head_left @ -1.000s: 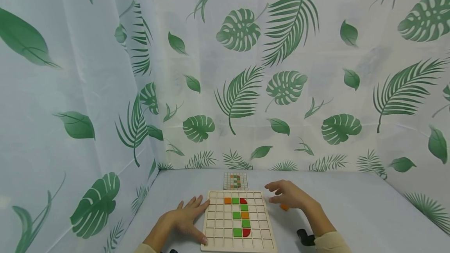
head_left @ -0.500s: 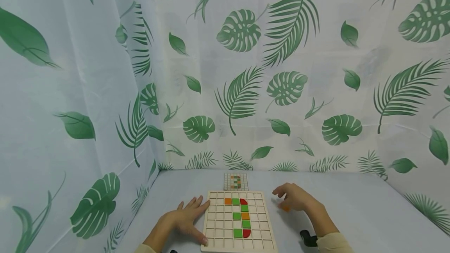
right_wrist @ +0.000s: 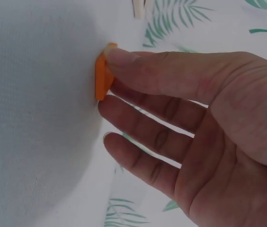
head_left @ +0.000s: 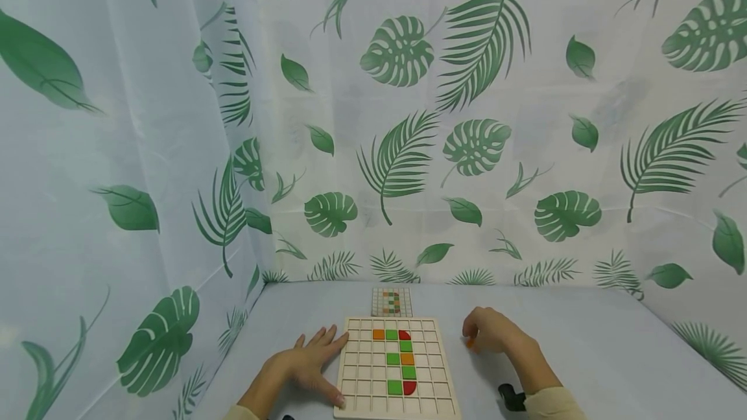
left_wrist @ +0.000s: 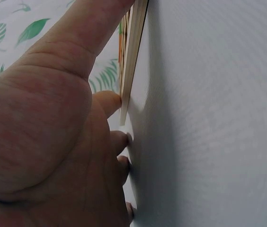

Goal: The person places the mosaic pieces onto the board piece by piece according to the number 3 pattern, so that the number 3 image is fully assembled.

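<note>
A square wooden grid board (head_left: 364, 400) lies at the front of the table, with orange, green and red tiles set in some of its cells. Along the board's left edge rests my left hand (head_left: 306, 363), fingers spread, thumb on the near left corner. To the right of the board, my right hand (head_left: 496, 330) pinches an orange tile (right_wrist: 100, 78) between thumb and fingers. In the right wrist view the tile stands on edge at the table surface, partly covered by the thumb; the other fingers are loosely bent.
Behind the board lies a small pattern card (head_left: 391, 302) showing a grid with coloured cells. A dark wrist device (head_left: 512, 398) sits under the right forearm. Leaf-printed curtains (head_left: 408, 148) hang behind and at the left of the table (head_left: 607, 342).
My right hand has moved right, away from the board, over the orange tile, and its fingers have closed on it. The left hand and the board stay in place.
</note>
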A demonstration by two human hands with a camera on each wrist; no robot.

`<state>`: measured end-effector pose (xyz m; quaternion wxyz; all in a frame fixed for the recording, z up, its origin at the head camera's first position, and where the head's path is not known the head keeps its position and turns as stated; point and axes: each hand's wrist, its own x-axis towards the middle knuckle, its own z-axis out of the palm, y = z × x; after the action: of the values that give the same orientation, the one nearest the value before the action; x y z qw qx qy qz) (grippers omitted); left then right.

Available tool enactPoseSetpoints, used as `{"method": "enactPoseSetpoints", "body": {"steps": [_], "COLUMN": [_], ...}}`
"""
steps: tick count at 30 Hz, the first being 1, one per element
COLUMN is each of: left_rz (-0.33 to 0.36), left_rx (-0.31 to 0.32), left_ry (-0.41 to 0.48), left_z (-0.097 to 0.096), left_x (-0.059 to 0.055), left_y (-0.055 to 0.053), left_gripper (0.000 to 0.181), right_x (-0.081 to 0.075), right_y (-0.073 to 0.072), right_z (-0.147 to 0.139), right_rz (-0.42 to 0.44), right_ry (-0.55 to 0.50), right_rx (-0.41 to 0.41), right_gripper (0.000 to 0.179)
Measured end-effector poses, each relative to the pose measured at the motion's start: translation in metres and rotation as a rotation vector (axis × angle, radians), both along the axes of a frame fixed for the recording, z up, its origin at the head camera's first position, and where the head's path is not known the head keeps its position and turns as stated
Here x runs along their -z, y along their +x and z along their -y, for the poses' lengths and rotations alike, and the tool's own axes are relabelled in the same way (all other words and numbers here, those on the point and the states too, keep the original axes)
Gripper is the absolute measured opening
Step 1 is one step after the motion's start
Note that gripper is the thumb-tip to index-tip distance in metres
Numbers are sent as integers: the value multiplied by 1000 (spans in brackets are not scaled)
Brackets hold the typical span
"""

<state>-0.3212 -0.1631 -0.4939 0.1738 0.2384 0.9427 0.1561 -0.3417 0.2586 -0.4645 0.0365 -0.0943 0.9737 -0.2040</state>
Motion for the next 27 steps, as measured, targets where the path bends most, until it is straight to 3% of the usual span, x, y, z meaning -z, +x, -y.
{"method": "enactPoseSetpoints", "body": {"steps": [8,27], "left_rz": [9,1], "left_rx": [4,1], "left_ry": [1,-5], "left_z": [-1,-1], "left_x": [-1,0], "left_y": [0,-1], "left_gripper": [122,123], "right_x": [6,2], "right_y": [0,4], "right_z": [-2,5], "right_rz": [13,12], "right_ry": [-10,8], "right_rx": [-17,-49], "right_gripper": [25,30]}}
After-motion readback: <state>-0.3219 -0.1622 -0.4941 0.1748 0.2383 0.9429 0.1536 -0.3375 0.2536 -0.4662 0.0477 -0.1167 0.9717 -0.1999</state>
